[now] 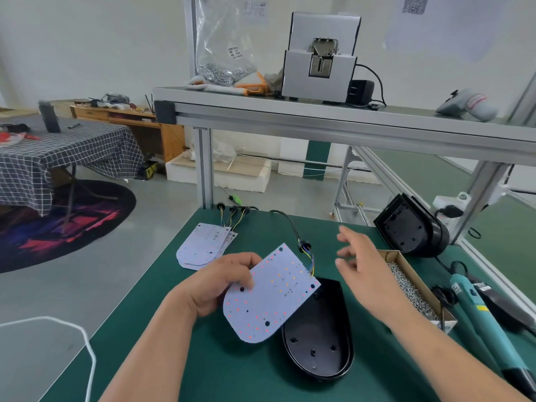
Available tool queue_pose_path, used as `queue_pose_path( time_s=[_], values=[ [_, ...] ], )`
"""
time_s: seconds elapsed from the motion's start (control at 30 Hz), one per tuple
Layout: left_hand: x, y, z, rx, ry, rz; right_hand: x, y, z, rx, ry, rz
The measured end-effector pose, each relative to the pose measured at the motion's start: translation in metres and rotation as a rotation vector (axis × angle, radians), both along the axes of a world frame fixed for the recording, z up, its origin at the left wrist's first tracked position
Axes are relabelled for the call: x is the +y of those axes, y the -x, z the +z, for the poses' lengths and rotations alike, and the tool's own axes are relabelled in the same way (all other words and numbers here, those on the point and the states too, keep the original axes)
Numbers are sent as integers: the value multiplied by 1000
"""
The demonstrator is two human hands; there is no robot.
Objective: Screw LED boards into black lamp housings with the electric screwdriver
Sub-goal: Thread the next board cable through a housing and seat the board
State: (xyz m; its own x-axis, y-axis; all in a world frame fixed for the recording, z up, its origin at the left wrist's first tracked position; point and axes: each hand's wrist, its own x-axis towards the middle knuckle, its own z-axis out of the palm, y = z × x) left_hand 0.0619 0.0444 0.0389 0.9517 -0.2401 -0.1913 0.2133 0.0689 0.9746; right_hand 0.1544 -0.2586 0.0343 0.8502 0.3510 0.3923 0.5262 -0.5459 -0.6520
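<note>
One black lamp housing [317,329] lies open-side up on the bench [232,369]. The left hand [214,285] grips one LED board [272,294] over its rim. The right hand [365,280] hovers released, empty. One electric screwdriver [481,311] lies at right. Three spare boards [203,246] are stacked beyond.

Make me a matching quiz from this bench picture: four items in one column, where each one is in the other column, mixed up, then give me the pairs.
Things
1. LED board
2. lamp housing nearest the camera
3. electric screwdriver
4. bag of screws

Places
A. on the upper shelf
B. lying to the right of the cardboard screw box
C. gripped in the left hand
D. open side up on the green mat

Pairs: 1-C, 2-D, 3-B, 4-A
</note>
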Motion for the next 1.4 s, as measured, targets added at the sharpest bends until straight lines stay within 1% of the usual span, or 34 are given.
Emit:
queue_pose_path(
  time_s=[0.07, 0.1, 0.2, 0.23, 0.33, 0.4, 0.43, 0.53, 0.6, 0.7, 0.77, 0.83, 0.87, 0.9, 0.97, 1.0, 1.07, 1.17, 1.2, 1.27, 1.3, 1.4],
  values=[
    [0, 0, 1, -4, 17, -43, 7, -15, 5, 27, 106, 62],
    [-1, 1, 1, 0, 13, -64, 12, -22, 7, 10, 168, 103],
    [-1, 0, -1, 12, -5, -76, 33, -40, 9, -119, 349, 238],
    [-1, -1, -3, 14, 10, -58, 40, -45, 9, -116, 385, 274],
    [0, -4, -7, -10, 100, 15, 55, -47, 13, -90, 462, 319],
    [1, -5, -9, -33, 149, 62, 58, -44, 13, -164, 447, 309],
    [0, -5, -9, -48, 169, 83, 57, -41, 13, -195, 426, 271],
    [-2, -9, -8, -87, 301, 169, 45, -31, 15, -238, 302, 78],
    [-6, -13, -7, -73, 406, 248, 34, -20, 15, -245, 137, -1],
    [-13, -16, -9, -59, 458, 305, 27, -1, 17, -100, -142, 3],
    [-19, -18, -11, -84, 439, 300, 31, 13, 18, -68, -164, 30],
    [-26, -18, -13, -105, 452, 274, 39, 23, 19, -34, -114, 52],
    [-28, -18, -14, -118, 460, 249, 44, 28, 21, 5, -121, 68],
    [-29, -18, -14, -134, 464, 215, 50, 32, 22, 91, -199, 95],
    [-29, -17, -13, -163, 487, 128, 64, 40, 29, 351, -486, 166],
    [-29, -16, -12, -178, 501, 77, 71, 43, 35, 450, -611, 195],
    [-33, -12, -5, -198, 517, -17, 86, 48, 43, 523, -747, 223],
    [-37, -7, 0, -226, 511, -92, 103, 53, 54, 585, -824, 249],
    [-37, -6, 0, -222, 502, -93, 106, 51, 56, 566, -807, 247],
    [-38, -5, -3, -210, 475, -74, 108, 50, 60, 461, -673, 243],
    [-38, -5, -5, -216, 467, -71, 108, 48, 61, 373, -579, 251],
    [-35, -8, -6, -248, 483, -55, 107, 41, 57, -19, -212, 227]
  ],
)
